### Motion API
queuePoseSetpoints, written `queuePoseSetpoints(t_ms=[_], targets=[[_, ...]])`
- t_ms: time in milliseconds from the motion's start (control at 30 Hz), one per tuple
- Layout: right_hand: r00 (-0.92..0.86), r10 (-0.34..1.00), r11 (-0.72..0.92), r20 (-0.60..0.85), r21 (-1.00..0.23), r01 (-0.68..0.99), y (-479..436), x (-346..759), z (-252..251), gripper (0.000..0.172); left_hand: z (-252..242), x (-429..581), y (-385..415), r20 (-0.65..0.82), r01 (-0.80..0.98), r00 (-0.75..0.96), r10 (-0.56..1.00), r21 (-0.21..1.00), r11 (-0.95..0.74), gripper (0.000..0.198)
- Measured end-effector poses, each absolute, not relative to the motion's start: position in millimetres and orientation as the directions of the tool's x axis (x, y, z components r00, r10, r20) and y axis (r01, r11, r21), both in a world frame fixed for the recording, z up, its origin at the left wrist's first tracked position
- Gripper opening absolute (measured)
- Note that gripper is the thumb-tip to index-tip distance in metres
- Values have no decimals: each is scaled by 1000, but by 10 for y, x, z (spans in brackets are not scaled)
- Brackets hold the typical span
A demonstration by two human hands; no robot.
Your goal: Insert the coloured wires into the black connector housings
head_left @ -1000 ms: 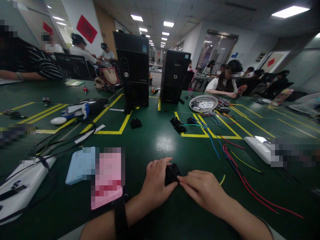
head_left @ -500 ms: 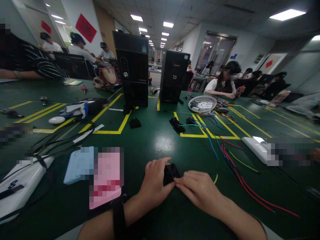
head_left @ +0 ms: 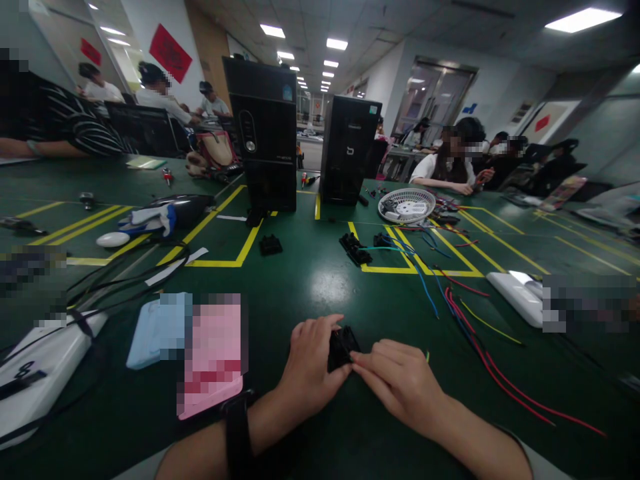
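A small black plastic part (head_left: 342,343) lies low over the green table in front of me. My left hand (head_left: 311,353) is wrapped round its left side, thumb at the near edge and fingers over the far side. From the right, my right hand (head_left: 400,373) has thumb and forefinger pinched together at the part's near right edge. Whatever is between those fingertips is too small or hidden to make out. A short yellow-green wire end (head_left: 427,357) shows just behind the right hand. Farther forward sit more black plastic parts (head_left: 356,249), one with a green wire, and another black piece (head_left: 271,245).
Loose red wires (head_left: 505,387) and blue wires (head_left: 425,283) spread to the right. A white basket (head_left: 407,205) holds parts. Two black computer towers (head_left: 265,140) stand ahead. Left lie a pink case (head_left: 213,353), a light blue case (head_left: 155,333) and black cables (head_left: 125,273). Other people sit around.
My right hand has shifted very slightly, its fingertips still at the black part's edge. The left hand keeps its hold, and the view has tilted a little.
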State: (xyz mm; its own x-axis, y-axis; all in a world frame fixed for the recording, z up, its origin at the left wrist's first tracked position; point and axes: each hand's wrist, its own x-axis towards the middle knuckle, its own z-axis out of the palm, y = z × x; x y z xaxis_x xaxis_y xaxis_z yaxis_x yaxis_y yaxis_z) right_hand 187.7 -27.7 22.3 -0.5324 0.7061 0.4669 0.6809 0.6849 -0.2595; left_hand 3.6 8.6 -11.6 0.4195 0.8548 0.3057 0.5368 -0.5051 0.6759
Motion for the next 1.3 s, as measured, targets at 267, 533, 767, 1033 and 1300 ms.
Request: queuePoseSetpoints(t_ms=[267, 533, 767, 1033, 1300], targets=[[-563, 726, 665, 394, -199, 720, -264, 1989, 293, 15, -96, 32, 95, 299, 535, 412, 861, 685, -494, 62], [-515, 673, 693, 530, -209, 690, -282, 1900, 250, 14, -96, 37, 51, 298, 527, 438, 848, 679, -510, 63], [-684, 648, 745, 335, -93, 660, -277, 1974, 375, 17, -63, 33, 62, 276, 521, 437, 856, 699, -490, 64], [-561, 669, 684, 488, -108, 722, -286, 1978, 328, 16, -78, 46, 34, 295, 518, 438, 849, 689, -507, 63], [-700, 642, 747, 313, -53, 662, -275, 1997, 421, 19, -69, 38, 40, 290, 512, 440, 850, 696, -503, 64]])
